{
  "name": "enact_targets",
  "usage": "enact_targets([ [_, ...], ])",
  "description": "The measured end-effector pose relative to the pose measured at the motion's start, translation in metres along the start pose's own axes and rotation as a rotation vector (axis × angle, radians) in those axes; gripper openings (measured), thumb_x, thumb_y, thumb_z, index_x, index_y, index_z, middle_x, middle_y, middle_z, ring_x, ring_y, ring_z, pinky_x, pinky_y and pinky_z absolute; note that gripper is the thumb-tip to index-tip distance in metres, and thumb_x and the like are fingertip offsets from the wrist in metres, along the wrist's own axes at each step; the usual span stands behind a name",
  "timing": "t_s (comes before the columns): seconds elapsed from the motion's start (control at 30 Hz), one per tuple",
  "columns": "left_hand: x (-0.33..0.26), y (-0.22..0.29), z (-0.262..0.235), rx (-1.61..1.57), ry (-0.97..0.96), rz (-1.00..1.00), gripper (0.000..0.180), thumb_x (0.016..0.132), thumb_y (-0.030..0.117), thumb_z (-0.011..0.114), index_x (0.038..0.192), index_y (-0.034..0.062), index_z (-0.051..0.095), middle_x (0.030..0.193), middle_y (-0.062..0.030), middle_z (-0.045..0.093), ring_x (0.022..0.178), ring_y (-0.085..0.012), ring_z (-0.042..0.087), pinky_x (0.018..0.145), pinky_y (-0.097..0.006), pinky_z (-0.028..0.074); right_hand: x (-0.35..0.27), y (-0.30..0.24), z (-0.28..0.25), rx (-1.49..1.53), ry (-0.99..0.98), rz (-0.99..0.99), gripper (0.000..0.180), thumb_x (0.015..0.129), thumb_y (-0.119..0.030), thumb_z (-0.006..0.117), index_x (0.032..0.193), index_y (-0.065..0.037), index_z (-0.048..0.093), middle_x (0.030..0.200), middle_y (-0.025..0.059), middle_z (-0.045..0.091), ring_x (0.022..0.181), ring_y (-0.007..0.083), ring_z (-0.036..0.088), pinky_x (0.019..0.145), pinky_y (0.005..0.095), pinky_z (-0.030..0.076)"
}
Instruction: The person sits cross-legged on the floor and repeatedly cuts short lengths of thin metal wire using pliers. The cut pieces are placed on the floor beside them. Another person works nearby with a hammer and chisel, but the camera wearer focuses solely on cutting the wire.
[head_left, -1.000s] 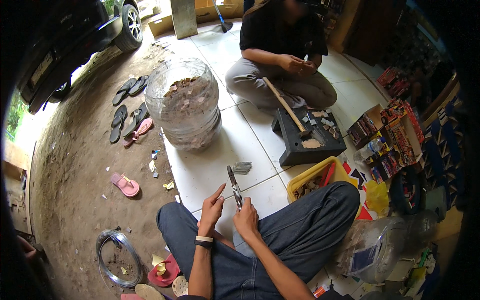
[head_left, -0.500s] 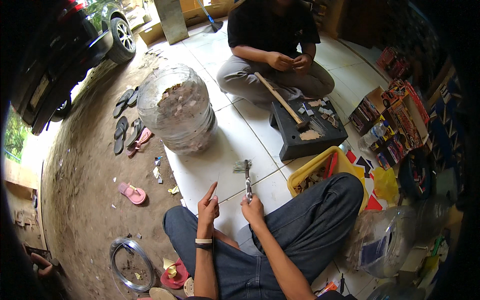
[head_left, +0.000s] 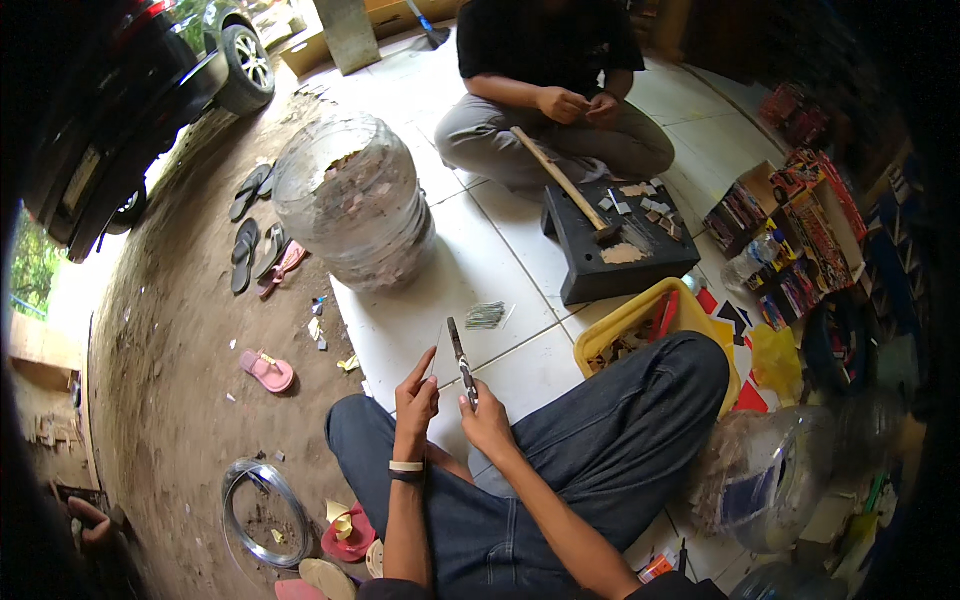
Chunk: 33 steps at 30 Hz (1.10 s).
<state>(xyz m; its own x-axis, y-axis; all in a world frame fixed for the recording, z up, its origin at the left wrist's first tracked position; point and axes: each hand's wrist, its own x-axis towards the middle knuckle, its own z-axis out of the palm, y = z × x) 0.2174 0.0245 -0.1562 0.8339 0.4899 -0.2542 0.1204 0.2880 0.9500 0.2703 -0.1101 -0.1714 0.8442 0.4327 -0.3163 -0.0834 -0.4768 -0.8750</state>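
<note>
My left hand (head_left: 416, 402) pinches a thin piece of wire (head_left: 438, 348) that points upward, its index finger stretched along it. Close beside it, my right hand (head_left: 487, 418) is closed round the handles of dark pliers (head_left: 461, 358), whose jaws point up and away from me near the wire's upper end. Whether the jaws touch the wire I cannot tell. Just beyond the pliers, a small bundle of short wire pieces (head_left: 485, 316) lies on the white tiles, with a single piece slightly apart on its right.
A large clear plastic container (head_left: 350, 215) of scraps stands ahead left. A black stool (head_left: 620, 285) bears a hammer (head_left: 560, 185) and small chips. Beyond it sits a person (head_left: 550, 100). The yellow basin (head_left: 590, 335) is by my right knee; a wire coil (head_left: 232, 505) lies lower left.
My right hand has moved the pliers left and tilted them toward the wire, uncovering the bundle on the floor. My left hand keeps hold of its wire.
</note>
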Motion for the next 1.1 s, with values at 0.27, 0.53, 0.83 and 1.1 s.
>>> enact_targets([
  [0.27, 0.0, -0.003, 0.0, -0.024, 0.018, 0.029, 0.052, 0.1, 0.011, 0.055, 0.152, 0.011, 0.05, 0.064, 0.0098, 0.038, 0.052, -0.003, 0.031, 0.047, -0.021, 0.028, -0.006, -0.003, 0.003, -0.048, -0.034, -0.152, 0.042, 0.097, -0.017, 0.063, 0.134, 0.001, 0.053, 0.114, 0.0286, 0.065, 0.107, 0.0478, 0.062, 0.091, 0.052, 0.05],
  [0.53, -0.002, -0.003, -0.002, 0.01, 0.001, 0.058, 0.051, 0.101, 0.01, 0.056, 0.152, 0.011, 0.05, 0.066, 0.0081, 0.042, 0.054, -0.0027, 0.034, 0.048, -0.02, 0.03, 0.0, -0.001, 0.004, -0.094, 0.011, -0.158, 0.039, 0.096, -0.019, 0.063, 0.13, 0.001, 0.058, 0.109, 0.0279, 0.066, 0.103, 0.0452, 0.065, 0.088, 0.0498, 0.051],
  [0.83, -0.001, -0.006, 0.008, 0.039, 0.017, 0.057, 0.048, 0.099, 0.006, 0.055, 0.147, 0.0102, 0.056, 0.068, 0.0068, 0.045, 0.055, -0.0033, 0.037, 0.049, -0.021, 0.033, 0.004, -0.004, 0.001, -0.036, 0.024, -0.107, 0.035, 0.096, -0.017, 0.062, 0.126, 0.001, 0.059, 0.105, 0.0278, 0.067, 0.1, 0.0464, 0.065, 0.086, 0.0519, 0.051],
  [1.1, 0.005, -0.008, -0.001, -0.018, 0.017, 0.056, 0.047, 0.098, 0.005, 0.055, 0.145, 0.008, 0.057, 0.066, 0.0076, 0.044, 0.053, -0.0026, 0.035, 0.048, -0.021, 0.03, -0.006, -0.011, -0.006, 0.001, -0.03, -0.126, 0.038, 0.096, -0.013, 0.061, 0.131, 0.001, 0.057, 0.109, 0.0285, 0.067, 0.099, 0.0466, 0.066, 0.086, 0.0505, 0.052],
])
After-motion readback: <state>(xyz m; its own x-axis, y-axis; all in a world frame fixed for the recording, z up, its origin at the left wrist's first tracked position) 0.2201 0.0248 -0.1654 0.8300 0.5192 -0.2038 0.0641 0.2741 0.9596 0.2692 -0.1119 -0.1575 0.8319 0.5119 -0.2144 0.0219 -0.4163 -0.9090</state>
